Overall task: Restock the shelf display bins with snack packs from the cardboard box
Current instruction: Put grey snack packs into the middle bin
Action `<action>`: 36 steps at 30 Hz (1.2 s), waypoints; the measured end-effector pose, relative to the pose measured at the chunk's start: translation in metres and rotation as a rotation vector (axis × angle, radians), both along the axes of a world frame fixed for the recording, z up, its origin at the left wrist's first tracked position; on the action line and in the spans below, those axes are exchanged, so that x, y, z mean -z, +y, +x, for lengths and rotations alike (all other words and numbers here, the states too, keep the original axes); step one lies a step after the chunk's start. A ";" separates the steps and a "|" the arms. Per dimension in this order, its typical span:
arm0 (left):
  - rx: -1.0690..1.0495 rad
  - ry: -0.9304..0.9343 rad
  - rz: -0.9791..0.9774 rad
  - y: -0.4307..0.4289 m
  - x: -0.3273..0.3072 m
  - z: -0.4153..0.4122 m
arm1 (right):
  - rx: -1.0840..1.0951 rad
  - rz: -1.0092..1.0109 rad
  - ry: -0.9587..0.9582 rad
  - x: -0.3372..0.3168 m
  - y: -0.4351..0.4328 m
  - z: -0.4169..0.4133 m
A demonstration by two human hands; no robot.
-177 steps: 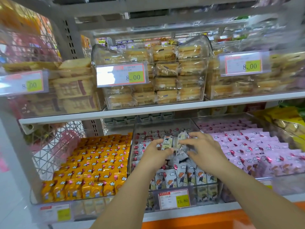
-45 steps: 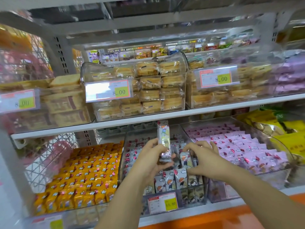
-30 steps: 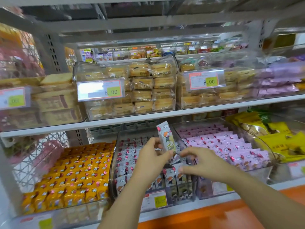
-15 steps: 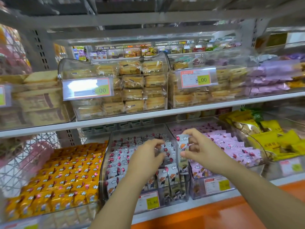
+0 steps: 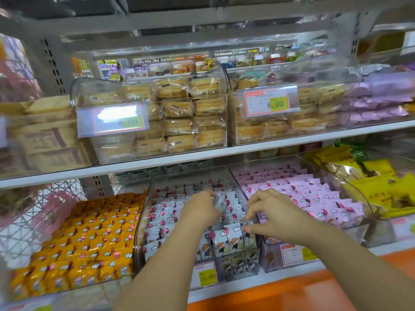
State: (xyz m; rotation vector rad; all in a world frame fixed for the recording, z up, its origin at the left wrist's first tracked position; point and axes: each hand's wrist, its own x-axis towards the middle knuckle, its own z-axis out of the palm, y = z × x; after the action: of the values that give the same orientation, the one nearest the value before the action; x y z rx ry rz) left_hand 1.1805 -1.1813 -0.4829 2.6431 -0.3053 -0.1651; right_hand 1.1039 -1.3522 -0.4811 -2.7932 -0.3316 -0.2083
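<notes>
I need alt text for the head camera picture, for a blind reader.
The left hand and right hand reach into the middle clear bin of white snack packs; the left holds one pack. Orange packs lie to its left, pink packs to its right.

Two hands, two shelves, eight clear bins.
One left hand (image 5: 202,212) holds one pack (image 5: 219,201); there is one right hand (image 5: 276,217). The upper shelf (image 5: 157,162) carries four bins: three cake bins (image 5: 157,153) and one purple-pack bin (image 5: 381,123). The lower shelf (image 5: 247,285) carries four: one orange-pack bin (image 5: 67,288), one white-pack bin (image 5: 139,232), one pink-pack bin (image 5: 271,257), one yellow-bag bin (image 5: 359,194). Four price tags (image 5: 267,104) show plainly, two above, two below. The packs inside are too many to count.
</notes>
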 end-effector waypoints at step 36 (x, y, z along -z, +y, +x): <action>0.062 -0.365 0.316 0.128 0.023 -0.059 | 0.040 -0.089 -0.043 0.027 0.058 -0.012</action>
State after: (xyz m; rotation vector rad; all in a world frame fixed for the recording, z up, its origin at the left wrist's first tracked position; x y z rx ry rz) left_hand 1.1220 -1.0535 -0.5056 2.9721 -0.5187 0.2766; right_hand 1.0916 -1.2939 -0.5083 -2.8881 -0.3026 -0.2696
